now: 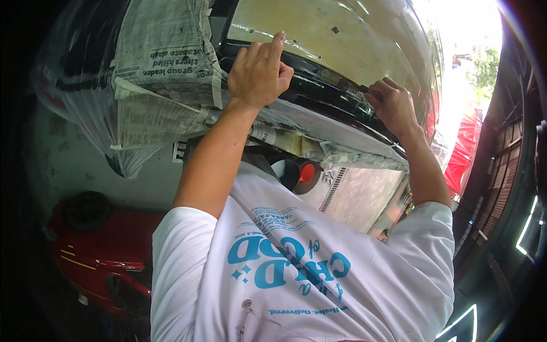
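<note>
A yellowish car panel (319, 28) with wet-looking gloss fills the top of the view, edged by a shiny black strip (307, 74). My left hand (256, 74) rests at the strip's left part, its index finger stretched onto the yellowish surface and the other fingers loosely bent. Nothing shows in it. Farther right, my right hand (394, 105) is closed on a small dark block (352, 88) held against the black strip. The fingertips of that hand are partly hidden, and the block's exact kind cannot be made out.
Newspaper (165, 51) and clear plastic sheeting (85, 108) cover the car at left. Below the panel's edge are a dark round container (286, 171) and a red cup (306, 172). Another red car (102, 256) stands at lower left; red cloth (464, 151) hangs at right.
</note>
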Available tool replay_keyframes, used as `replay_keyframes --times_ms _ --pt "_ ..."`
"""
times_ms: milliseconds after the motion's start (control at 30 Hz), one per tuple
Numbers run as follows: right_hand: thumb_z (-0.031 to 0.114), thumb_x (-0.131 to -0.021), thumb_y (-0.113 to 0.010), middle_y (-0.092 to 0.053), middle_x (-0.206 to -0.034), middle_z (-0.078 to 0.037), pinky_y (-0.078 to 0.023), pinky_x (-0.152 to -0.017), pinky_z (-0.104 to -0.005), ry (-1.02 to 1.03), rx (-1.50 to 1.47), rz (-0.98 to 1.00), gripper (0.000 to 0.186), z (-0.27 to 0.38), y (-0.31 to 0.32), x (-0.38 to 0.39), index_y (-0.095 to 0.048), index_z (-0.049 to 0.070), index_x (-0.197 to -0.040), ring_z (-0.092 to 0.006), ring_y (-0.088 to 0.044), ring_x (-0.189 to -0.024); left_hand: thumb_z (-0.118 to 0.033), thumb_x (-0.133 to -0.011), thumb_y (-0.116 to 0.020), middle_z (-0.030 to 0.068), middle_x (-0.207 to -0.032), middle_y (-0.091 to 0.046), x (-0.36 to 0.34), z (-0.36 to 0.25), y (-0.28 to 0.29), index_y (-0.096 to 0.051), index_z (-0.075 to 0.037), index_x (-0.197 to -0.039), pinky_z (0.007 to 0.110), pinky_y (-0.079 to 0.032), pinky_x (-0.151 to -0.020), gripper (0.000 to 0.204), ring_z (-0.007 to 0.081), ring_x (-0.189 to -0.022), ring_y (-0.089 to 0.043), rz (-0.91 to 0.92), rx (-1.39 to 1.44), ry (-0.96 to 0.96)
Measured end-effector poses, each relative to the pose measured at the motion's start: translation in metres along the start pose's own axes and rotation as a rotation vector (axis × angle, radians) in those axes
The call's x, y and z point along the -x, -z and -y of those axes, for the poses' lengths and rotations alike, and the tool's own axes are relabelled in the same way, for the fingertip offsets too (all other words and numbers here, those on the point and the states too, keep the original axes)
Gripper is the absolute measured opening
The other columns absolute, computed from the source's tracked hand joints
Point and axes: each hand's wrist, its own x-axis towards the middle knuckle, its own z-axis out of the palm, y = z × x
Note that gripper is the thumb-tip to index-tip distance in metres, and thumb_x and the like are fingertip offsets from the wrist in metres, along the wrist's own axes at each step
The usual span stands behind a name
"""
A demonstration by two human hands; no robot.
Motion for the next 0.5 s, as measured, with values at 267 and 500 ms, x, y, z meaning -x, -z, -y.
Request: replay_keyframes --times_ms 267,500 --pt "0.018 -0.080 -0.085 -0.074 -0.082 -0.013 -0.057 -0.074 -0.0417 0.071 -0.084 0.394 0.021 -0.020 0.027 -0.084 -0.078 0.002 -0.091 -0.0292 -0.071 -0.077 -0.011 -0.073 -0.070 0.0056 -0.086 -0.065 0.004 0.000 -0.001 -0.061 -0.001 -0.138 0.038 -0.050 -0.070 0.066 0.0237 -0.076 -0.060 -0.014 -0.057 -0.005" --pt "0.014 -0.080 -0.082 -0.074 -0.086 -0.015 -0.058 -0.079 -0.0467 0.337 0.209 0.375 0.014 0.029 0.043 -0.089 -0.076 0.004 -0.088 -0.0358 -0.073 -0.085 -0.012 -0.075 -0.070 0.0057 -0.085 -0.064 0.002 0.000 0.003 -0.061 -0.004 -0.138 0.039 -0.050 -0.071 0.065 0.0248 -0.076 -0.061 0.000 -0.025 0.005"
